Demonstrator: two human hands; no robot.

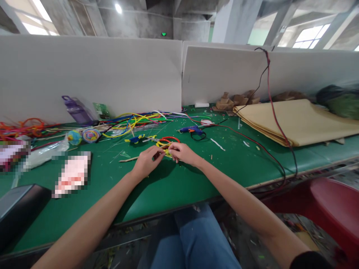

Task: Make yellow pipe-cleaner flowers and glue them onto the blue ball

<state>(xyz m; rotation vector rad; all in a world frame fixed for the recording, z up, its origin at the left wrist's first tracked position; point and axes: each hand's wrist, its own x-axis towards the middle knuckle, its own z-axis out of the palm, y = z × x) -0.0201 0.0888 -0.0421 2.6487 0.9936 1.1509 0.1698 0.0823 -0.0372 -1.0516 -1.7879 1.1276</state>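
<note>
My left hand [148, 160] and my right hand [183, 153] meet over the green table, with fingertips pinched together. Between them is a small yellow piece [167, 152] that looks like bent pipe cleaner; the fingers partly cover it. Just behind the hands lie scissors with red-orange handles [170, 139]. A blue and yellow craft piece [136, 139] on a thin stick rests to the left of them. Beside my left hand is a wooden stick [129, 160]. Farther right, a blue glue gun [193, 130] lies on its side.
Coloured pipe cleaners [140, 120] are heaped along the back, near a purple bottle [77, 111]. Brown paper sheets [297, 121] lie at the right. A red and black cable [276, 112] hangs over the white partition [112, 71]. At the lower right is a red stool [336, 205].
</note>
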